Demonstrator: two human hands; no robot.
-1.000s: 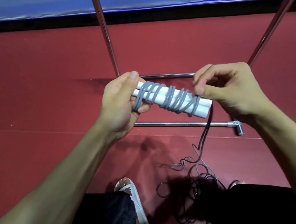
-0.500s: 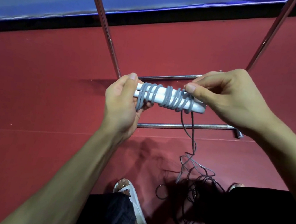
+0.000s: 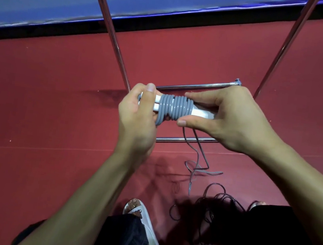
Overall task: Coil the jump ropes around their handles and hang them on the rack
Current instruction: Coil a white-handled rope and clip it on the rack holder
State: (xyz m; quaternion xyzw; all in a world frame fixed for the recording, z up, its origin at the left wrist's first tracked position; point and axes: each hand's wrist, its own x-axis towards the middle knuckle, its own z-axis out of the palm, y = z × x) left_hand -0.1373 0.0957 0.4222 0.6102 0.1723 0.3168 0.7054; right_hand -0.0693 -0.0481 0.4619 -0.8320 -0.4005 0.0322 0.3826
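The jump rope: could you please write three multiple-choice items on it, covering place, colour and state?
1. Where does the uncoiled tail of the grey rope end up? A on the red floor B on a table C in a bag
2. What colour are the handles? A black B white C yellow
3. What is the left hand doing? A hanging idle B pressing a wall C gripping the handles
Answers: 1 A, it trails down onto the floor; 2 B, white shows beside the coils; 3 C, its fingers curl round their end.
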